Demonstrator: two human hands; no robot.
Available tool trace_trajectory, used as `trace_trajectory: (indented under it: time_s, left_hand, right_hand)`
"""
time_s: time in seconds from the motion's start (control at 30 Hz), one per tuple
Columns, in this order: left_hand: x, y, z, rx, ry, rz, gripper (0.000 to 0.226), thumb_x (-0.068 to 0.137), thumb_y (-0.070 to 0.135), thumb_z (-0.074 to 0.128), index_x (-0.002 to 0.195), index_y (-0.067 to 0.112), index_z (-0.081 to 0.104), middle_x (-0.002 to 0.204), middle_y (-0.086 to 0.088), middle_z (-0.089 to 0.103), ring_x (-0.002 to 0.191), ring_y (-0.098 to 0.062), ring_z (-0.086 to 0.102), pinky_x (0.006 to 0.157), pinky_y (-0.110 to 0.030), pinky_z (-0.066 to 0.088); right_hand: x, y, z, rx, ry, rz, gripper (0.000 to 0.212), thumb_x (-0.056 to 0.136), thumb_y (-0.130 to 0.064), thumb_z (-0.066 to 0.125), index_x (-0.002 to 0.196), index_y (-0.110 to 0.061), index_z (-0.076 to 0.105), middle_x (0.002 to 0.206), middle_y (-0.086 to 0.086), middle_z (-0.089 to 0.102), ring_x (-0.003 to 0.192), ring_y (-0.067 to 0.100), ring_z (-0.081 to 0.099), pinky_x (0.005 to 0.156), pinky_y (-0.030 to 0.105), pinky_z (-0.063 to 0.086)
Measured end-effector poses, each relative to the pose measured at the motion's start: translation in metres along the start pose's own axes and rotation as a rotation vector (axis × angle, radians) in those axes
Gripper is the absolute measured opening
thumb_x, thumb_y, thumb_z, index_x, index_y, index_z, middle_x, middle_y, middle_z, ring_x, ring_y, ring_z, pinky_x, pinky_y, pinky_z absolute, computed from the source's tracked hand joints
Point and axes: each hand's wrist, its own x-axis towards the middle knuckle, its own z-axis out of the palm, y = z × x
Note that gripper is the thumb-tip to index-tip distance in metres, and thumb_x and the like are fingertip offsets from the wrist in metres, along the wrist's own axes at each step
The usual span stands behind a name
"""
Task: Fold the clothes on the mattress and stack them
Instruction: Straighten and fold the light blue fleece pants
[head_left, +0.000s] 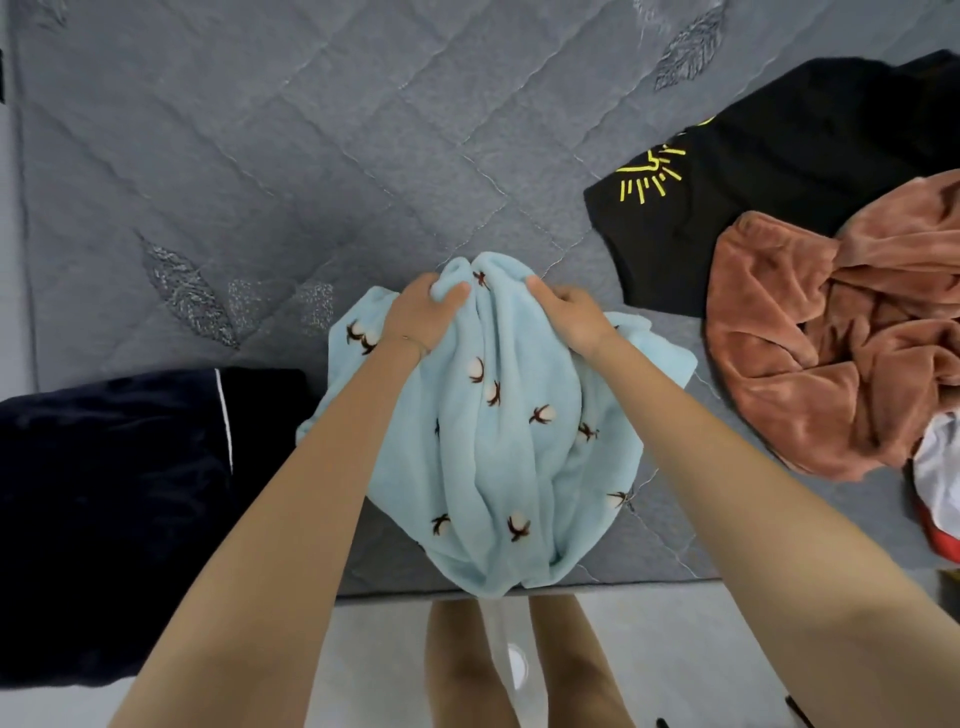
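1. Risk first: the pale blue fleece garment dotted with small brown-and-white cotton flowers (498, 441) sits at 6 o'clock on the grey quilted mattress (260, 156), and its lower end spills over the near edge. If the grip loosens, I'd expect the plush weight to drag it toward the floor.
2. The left hand (423, 314) and the right hand (569, 317) are close together at the garment's 12 o'clock end. The fingers (422, 290) of both are clamped on gathered handfuls of fleece.
3. Gripping this close together is a hazard. With both hands bunched at one spot, the cloth hangs in deep ridges, and a fold made from here likely comes out lumpy and lopsided.
4. Edges and sleeves are buried in the folds, and I cannot tell which part is held, so grabbing the wrong seam is a real chance.
5. At 3 o'clock, a crumpled rust-pink plush garment (831, 353) lies near. A wide shake-out could snag it or the black garment with yellow sun stitching (779, 171) at 2 o'clock.
6. At 9 o'clock, a dark navy folded garment with white piping (114, 493) rests at the mattress edge. A careless toss there could topple it.
7. As for looks, the blue fleece is soft, thick and matte, rumpled into long vertical pleats, and not yet flat.
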Motion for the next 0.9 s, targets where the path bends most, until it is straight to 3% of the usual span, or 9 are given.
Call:
trace_trajectory:
  time_s: [0.1,0.23,0.33,0.4,0.47,0.6,0.73,0.83,0.9]
  left_hand:
    - [-0.02,0.001,-0.013,-0.005,0.056,0.126,0.028,0.101,0.029,0.048,0.11,0.005,0.058,0.106,-0.011,0.058,0.096,-0.022,0.051,0.082,-0.032,0.036]
    - [-0.053,0.004,-0.039,-0.116,0.168,0.143,0.026,0.102,0.021,0.046,0.111,-0.002,0.055,0.103,-0.014,0.054,0.095,-0.022,0.049,0.086,-0.034,0.04]
    - [-0.084,0.014,-0.06,-0.251,0.19,0.115,0.011,0.097,0.017,0.053,0.088,0.012,0.051,0.083,0.001,0.047,0.08,-0.014,0.042,0.068,-0.023,0.036]
    - [-0.109,0.024,-0.074,-0.344,0.23,0.105,0.022,0.093,0.023,0.061,0.076,0.019,0.047,0.075,0.005,0.043,0.071,-0.01,0.039,0.063,-0.019,0.033]
    - [-0.133,0.035,-0.088,-0.395,0.266,0.107,0.031,0.088,0.032,0.068,0.071,0.019,0.045,0.073,0.006,0.041,0.068,-0.008,0.039,0.064,-0.02,0.033]
    - [-0.175,0.057,-0.111,-0.276,0.291,0.151,0.037,0.08,0.03,0.077,0.079,0.02,0.041,0.077,0.008,0.039,0.071,-0.008,0.04,0.064,-0.019,0.034]
    - [-0.207,0.079,-0.138,-0.176,0.168,0.166,0.045,0.079,0.027,0.079,0.111,0.018,0.048,0.094,0.004,0.053,0.083,-0.011,0.053,0.07,-0.022,0.042]
    - [-0.225,0.085,-0.153,0.032,0.153,0.198,0.021,0.086,0.023,0.07,0.091,0.006,0.059,0.084,-0.006,0.053,0.079,-0.018,0.048,0.064,-0.028,0.037]
    - [-0.235,0.088,-0.162,0.03,0.195,0.258,0.021,0.09,0.021,0.063,0.09,0.0,0.06,0.084,-0.008,0.054,0.079,-0.019,0.047,0.066,-0.029,0.036]
  right_hand:
    - [-0.018,-0.003,-0.003,0.041,0.049,-0.08,0.041,0.096,-0.041,0.057,0.065,-0.023,0.037,0.061,-0.008,0.038,0.058,0.009,0.035,0.057,0.023,0.032]
    - [-0.057,-0.01,-0.022,0.196,0.128,-0.137,0.043,0.098,-0.026,0.057,0.063,-0.02,0.034,0.059,-0.005,0.033,0.056,0.011,0.033,0.054,0.022,0.035]
    - [-0.093,-0.022,-0.037,0.273,0.159,-0.128,0.038,0.1,-0.024,0.052,0.068,-0.019,0.032,0.069,0.001,0.032,0.07,0.018,0.038,0.065,0.032,0.044]
    - [-0.119,-0.029,-0.046,0.303,0.154,-0.104,0.036,0.101,-0.025,0.05,0.071,-0.019,0.032,0.075,0.002,0.034,0.079,0.02,0.041,0.075,0.04,0.05]
    - [-0.145,-0.037,-0.054,0.327,0.159,-0.097,0.034,0.101,-0.025,0.049,0.073,-0.018,0.033,0.078,0.002,0.036,0.083,0.02,0.043,0.079,0.04,0.051]
    - [-0.192,-0.054,-0.067,0.305,0.15,-0.142,0.029,0.102,-0.025,0.048,0.078,-0.015,0.036,0.092,0.01,0.04,0.091,0.021,0.047,0.086,0.041,0.053]
    - [-0.228,-0.071,-0.085,0.244,0.137,-0.249,0.019,0.101,-0.026,0.051,0.088,-0.015,0.042,0.093,0.008,0.041,0.088,0.02,0.045,0.076,0.028,0.051]
    - [-0.25,-0.082,-0.098,0.256,0.141,-0.305,0.022,0.1,-0.025,0.052,0.083,-0.016,0.041,0.087,0.007,0.04,0.084,0.021,0.042,0.075,0.034,0.045]
    - [-0.26,-0.086,-0.106,0.239,0.162,-0.343,0.021,0.099,-0.023,0.051,0.083,-0.015,0.042,0.084,0.007,0.039,0.082,0.022,0.04,0.077,0.036,0.042]
